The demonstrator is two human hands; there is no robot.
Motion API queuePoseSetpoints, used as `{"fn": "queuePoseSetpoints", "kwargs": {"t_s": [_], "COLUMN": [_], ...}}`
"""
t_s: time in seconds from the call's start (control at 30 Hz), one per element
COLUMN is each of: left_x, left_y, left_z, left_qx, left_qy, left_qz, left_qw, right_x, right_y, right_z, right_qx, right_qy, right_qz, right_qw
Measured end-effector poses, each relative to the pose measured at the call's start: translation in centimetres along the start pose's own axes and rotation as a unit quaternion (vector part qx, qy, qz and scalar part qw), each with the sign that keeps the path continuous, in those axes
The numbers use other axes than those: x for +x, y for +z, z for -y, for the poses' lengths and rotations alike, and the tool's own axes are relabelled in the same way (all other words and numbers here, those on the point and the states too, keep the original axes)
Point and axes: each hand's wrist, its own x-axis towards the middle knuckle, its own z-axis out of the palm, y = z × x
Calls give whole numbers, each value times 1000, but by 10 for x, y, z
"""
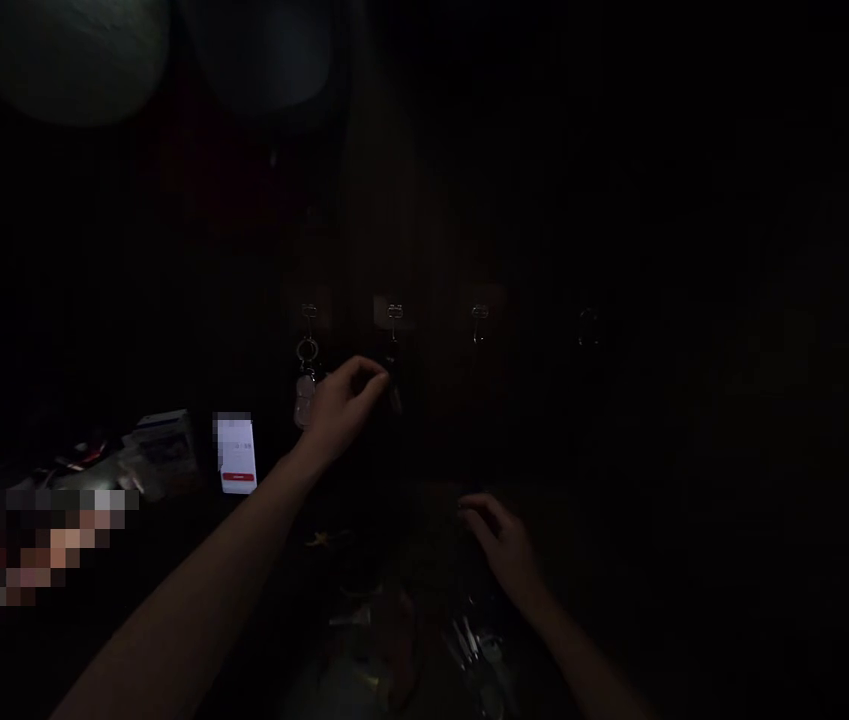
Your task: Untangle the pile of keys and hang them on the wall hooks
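In near darkness, a left hand (349, 400) is hovering, fingertips together, hold unclear, at a blurred item (395, 398) hanging below a metal hook (394, 312), seemingly needing slow precision, while the right hand (503, 545) is curling lower, grip indiscernible.

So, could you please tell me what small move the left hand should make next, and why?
Perhaps the left hand should gently steady the dark, slim item hanging below the silvery wire hook second from left: its fingers are right beside the item, which looks blurred, though dim light hides whether they touch.
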Motion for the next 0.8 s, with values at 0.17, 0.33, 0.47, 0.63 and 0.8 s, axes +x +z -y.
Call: {"fn": "queuePoseSetpoints", "kwargs": {"t_s": [0.17, 0.33, 0.47, 0.63, 0.8], "left_x": [35, 51, 55, 58, 56], "left_y": [11, 27, 30, 26, 25], "left_z": [-6, -5, -2, 2, 3], "left_qx": [1, 12, 14, 10, -4], "left_qy": [22, 10, -29, -27, -26], "left_qz": [-55, -116, -110, -84, -78], "left_qw": [998, 993, 993, 996, 997], "right_x": [0, -1, -3, -3, -2], "right_y": [2, -2, -3, -1, 2], "right_z": [-9, -7, -8, -12, -16], "right_qx": [-20, -40, -63, -76, -81], "right_qy": [-32, -48, -57, -68, -81], "right_qz": [7, 15, 18, 27, 30], "right_qw": [999, 998, 996, 994, 993]}}
